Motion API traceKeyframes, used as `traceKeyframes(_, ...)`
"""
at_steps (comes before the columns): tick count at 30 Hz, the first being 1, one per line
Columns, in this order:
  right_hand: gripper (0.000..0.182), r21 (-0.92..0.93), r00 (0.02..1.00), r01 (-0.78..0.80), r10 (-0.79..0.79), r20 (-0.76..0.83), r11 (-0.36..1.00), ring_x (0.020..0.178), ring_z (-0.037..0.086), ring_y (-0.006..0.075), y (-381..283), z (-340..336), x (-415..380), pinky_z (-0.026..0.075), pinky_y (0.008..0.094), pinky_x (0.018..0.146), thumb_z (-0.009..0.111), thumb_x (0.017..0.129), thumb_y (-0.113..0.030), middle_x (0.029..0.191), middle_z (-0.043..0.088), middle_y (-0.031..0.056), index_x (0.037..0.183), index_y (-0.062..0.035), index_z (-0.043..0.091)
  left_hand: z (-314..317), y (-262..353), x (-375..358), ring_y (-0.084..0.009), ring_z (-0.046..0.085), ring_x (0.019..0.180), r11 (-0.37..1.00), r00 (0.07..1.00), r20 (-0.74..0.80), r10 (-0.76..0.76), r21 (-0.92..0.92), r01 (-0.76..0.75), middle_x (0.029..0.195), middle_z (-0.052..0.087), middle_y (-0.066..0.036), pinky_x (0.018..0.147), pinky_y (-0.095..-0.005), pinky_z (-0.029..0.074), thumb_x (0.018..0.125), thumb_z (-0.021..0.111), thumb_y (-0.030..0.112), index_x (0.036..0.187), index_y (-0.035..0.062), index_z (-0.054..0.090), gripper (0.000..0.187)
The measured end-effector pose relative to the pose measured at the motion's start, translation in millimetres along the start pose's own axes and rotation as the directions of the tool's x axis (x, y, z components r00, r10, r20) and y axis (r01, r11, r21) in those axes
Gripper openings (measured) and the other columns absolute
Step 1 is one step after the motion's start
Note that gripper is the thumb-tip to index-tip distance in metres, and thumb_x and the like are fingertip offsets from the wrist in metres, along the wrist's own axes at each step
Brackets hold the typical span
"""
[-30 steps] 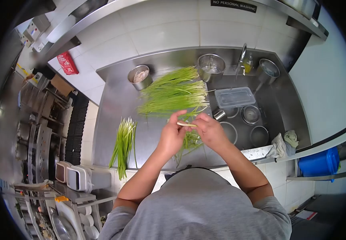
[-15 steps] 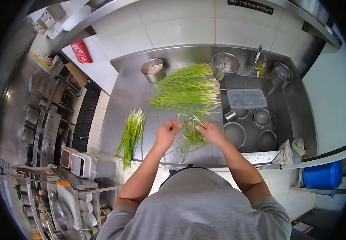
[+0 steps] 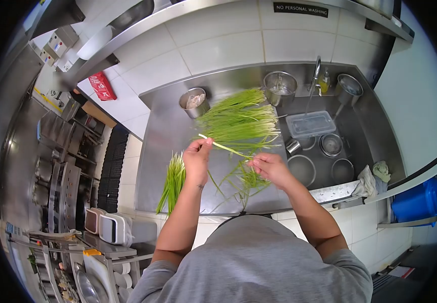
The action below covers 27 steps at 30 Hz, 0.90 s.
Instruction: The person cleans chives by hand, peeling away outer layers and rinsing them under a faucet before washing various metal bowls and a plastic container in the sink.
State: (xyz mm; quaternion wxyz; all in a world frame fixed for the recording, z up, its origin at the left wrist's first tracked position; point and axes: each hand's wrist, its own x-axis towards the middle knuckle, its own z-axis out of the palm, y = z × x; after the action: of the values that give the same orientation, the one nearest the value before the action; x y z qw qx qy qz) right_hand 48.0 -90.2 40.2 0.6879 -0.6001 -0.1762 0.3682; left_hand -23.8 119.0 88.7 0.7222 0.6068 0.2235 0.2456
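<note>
One green onion (image 3: 224, 147) stretches between my hands, its white end at the left. My left hand (image 3: 198, 155) pinches it near that white end. Closed fingers of my right hand (image 3: 268, 168) hold its green part. Beyond them lies a wide pile of green onions (image 3: 238, 118) on the steel counter (image 3: 152, 126). A smaller bunch (image 3: 172, 184) rests left of my left hand, near the counter's front edge. Loose green scraps (image 3: 243, 182) are scattered below and between my hands.
A metal pot with pale contents (image 3: 194, 102) stands at the back left, another metal pot (image 3: 280, 87) behind the pile. The sink (image 3: 365, 136) at the right holds a plastic container (image 3: 310, 124) and several metal vessels under a running tap (image 3: 317, 76). Cloths (image 3: 366, 183) hang at its front edge.
My left hand has moved left and up, and now grips an onion by its white end. My right hand has shifted slightly right and down. The head view has turned slightly.
</note>
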Motion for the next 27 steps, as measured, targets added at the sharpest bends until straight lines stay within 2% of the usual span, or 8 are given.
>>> traceKeyframes(4, 0.019, -0.187, 0.997, -0.032, 0.017, -0.08, 0.982, 0.059, 0.046, 0.0036, 7, -4, 6, 0.035, 0.0192, 0.05, 0.061, 0.086, -0.021, 0.07, 0.054, -0.0024, 0.097, -0.0049, 0.064, -16, -1, 1, -0.0018, 0.034, 0.056, 0.995, 1.0, 0.003, 0.031, 0.098, -0.031, 0.067, 0.052, 0.006, 0.05, -0.0184, 0.026, 0.082, 0.069, 0.016, 0.083, 0.0037, 0.064, 0.013)
traceKeyframes(5, 0.02, -0.378, 0.951, 0.194, -0.268, -0.154, 0.905, 0.061, 0.049, 0.005, 9, 2, 12, 0.038, 0.0203, 0.052, 0.062, 0.085, -0.021, 0.071, 0.056, -0.0011, 0.097, -0.0044, 0.064, -22, -7, 3, -0.002, 0.035, 0.057, 0.991, 0.999, 0.003, 0.046, 0.123, -0.046, 0.067, 0.052, 0.006, 0.051, -0.0184, 0.027, 0.082, 0.069, 0.016, 0.083, 0.0035, 0.064, 0.013)
traceKeyframes(7, 0.021, -0.727, 0.636, 0.468, -0.763, -0.117, 0.503, 0.065, 0.054, 0.0078, 9, 24, 26, 0.043, 0.0225, 0.057, 0.065, 0.083, -0.02, 0.073, 0.06, 0.0015, 0.096, -0.0035, 0.064, -28, -15, 5, -0.002, 0.036, 0.057, 0.979, 0.993, 0.054, 0.109, 0.167, -0.117, 0.067, 0.052, 0.006, 0.051, -0.0184, 0.027, 0.082, 0.068, 0.015, 0.083, 0.0041, 0.065, 0.012)
traceKeyframes(10, 0.022, -0.426, 0.828, 0.492, -0.559, -0.042, 0.76, 0.068, 0.059, 0.0125, 1, 71, 41, 0.047, 0.0262, 0.061, 0.064, 0.084, -0.02, 0.074, 0.063, 0.0053, 0.096, -0.0016, 0.064, -26, -25, 0, -0.0022, 0.036, 0.057, 0.961, 0.962, 0.191, 0.193, 0.162, -0.225, 0.067, 0.052, 0.007, 0.05, -0.0185, 0.027, 0.083, 0.067, 0.014, 0.082, 0.0052, 0.065, 0.009)
traceKeyframes(13, 0.019, -0.231, 0.952, 0.237, -0.273, -0.138, 0.944, 0.065, 0.058, 0.0128, -3, 98, 49, 0.046, 0.0269, 0.06, 0.063, 0.084, -0.018, 0.072, 0.062, 0.0065, 0.094, -0.0027, 0.064, -42, -6, 3, -0.002, 0.036, 0.057, 0.992, 0.992, 0.074, 0.101, 0.065, -0.105, 0.067, 0.053, 0.007, 0.05, -0.0184, 0.027, 0.083, 0.067, 0.014, 0.082, 0.0053, 0.065, 0.009)
traceKeyframes(18, 0.013, -0.487, 0.945, 0.141, -0.263, -0.192, 0.862, 0.061, 0.054, 0.0103, 39, 97, 48, 0.043, 0.0247, 0.056, 0.061, 0.085, -0.014, 0.068, 0.06, 0.003, 0.087, -0.001, 0.064, -146, 16, 50, -0.0026, 0.035, 0.053, 0.985, 0.973, -0.219, 0.078, -0.136, -0.109, 0.067, 0.053, 0.004, 0.046, -0.018, 0.024, 0.086, 0.061, 0.015, 0.087, 0.0041, 0.063, 0.011)
traceKeyframes(22, 0.008, -0.399, 0.947, -0.036, -0.097, -0.308, 0.916, 0.059, 0.049, 0.0078, 60, 101, 45, 0.041, 0.0219, 0.056, 0.059, 0.086, -0.009, 0.067, 0.056, 0.0003, 0.089, -0.002, 0.063, -253, 31, 75, -0.0067, 0.044, 0.057, 0.961, 0.975, -0.22, 0.024, 0.275, 0.038, 0.069, 0.057, 0.001, 0.05, -0.0222, 0.032, 0.079, 0.063, 0.015, 0.078, 0.0024, 0.064, 0.012)
traceKeyframes(27, 0.014, -0.116, 0.927, -0.09, 0.04, -0.374, 0.989, 0.063, 0.055, 0.0124, 76, 104, 57, 0.044, 0.0234, 0.06, 0.058, 0.085, -0.007, 0.073, 0.061, 0.0059, 0.095, 0.0024, 0.06, -296, -30, 89, -0.0175, 0.06, 0.07, 0.624, 0.967, -0.027, -0.252, 0.759, 0.184, 0.075, 0.065, -0.013, 0.062, -0.0307, 0.044, 0.074, 0.064, 0.019, 0.076, -0.0009, 0.067, 0.02)
